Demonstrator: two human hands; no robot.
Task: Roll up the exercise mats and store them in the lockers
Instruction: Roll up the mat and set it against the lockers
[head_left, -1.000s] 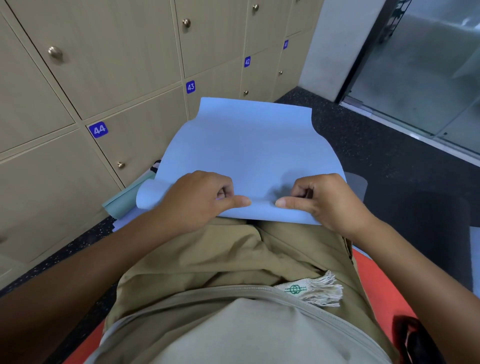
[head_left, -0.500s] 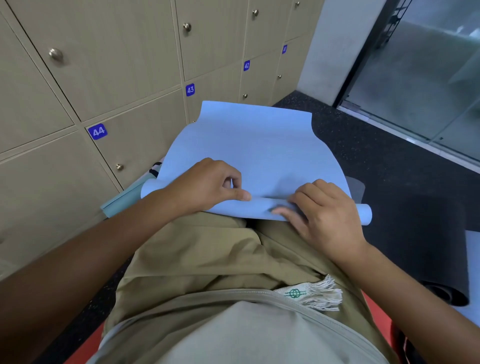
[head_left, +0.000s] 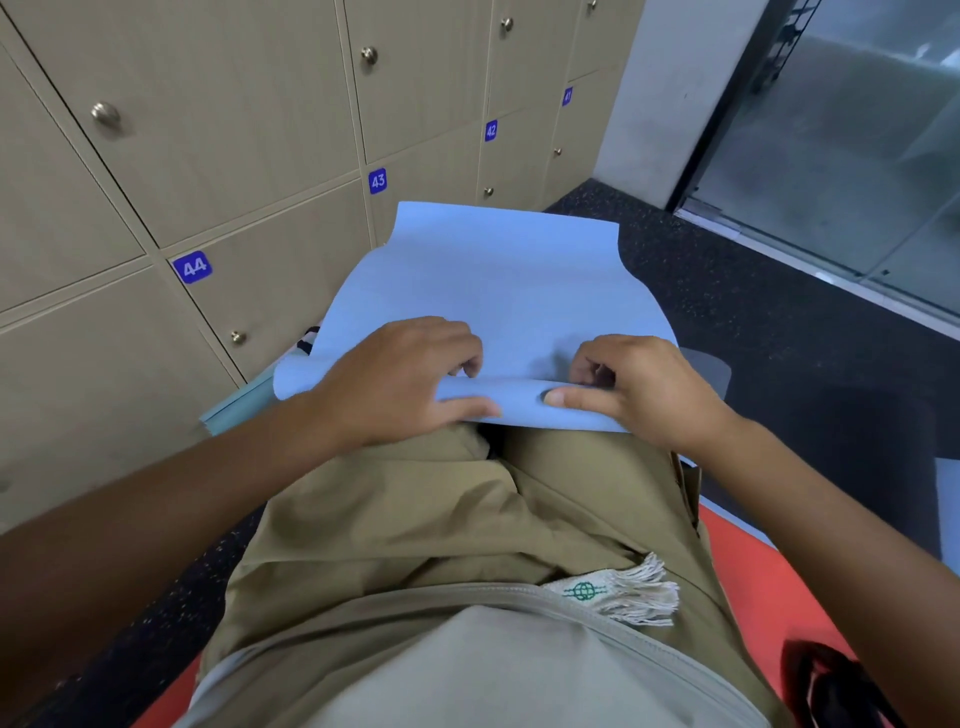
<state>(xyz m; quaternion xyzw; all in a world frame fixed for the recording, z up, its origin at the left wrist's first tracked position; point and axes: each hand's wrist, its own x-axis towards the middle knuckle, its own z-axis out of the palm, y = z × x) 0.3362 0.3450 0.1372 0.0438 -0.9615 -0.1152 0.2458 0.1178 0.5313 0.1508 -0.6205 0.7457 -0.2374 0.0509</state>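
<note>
A light blue exercise mat (head_left: 498, 280) lies spread on the dark floor in front of my knees, its far end curling up near the lockers (head_left: 260, 156). Its near edge is folded over into a small roll. My left hand (head_left: 400, 379) grips the roll's left part, fingers curled over it and thumb underneath. My right hand (head_left: 639, 384) pinches the right part, thumb flat on the front and fingers curled behind.
Beige lockers numbered 41 to 44 line the left wall. A teal mat (head_left: 234, 410) lies under the blue mat by the lockers. A red mat (head_left: 748, 571) is under my legs. A dark mat (head_left: 857, 441) sits at right. A glass wall (head_left: 857, 156) stands at the far right.
My right hand shifted from lying flat over the roll to pinching it with curled fingers. The roll's right end no longer sticks out past my right hand.
</note>
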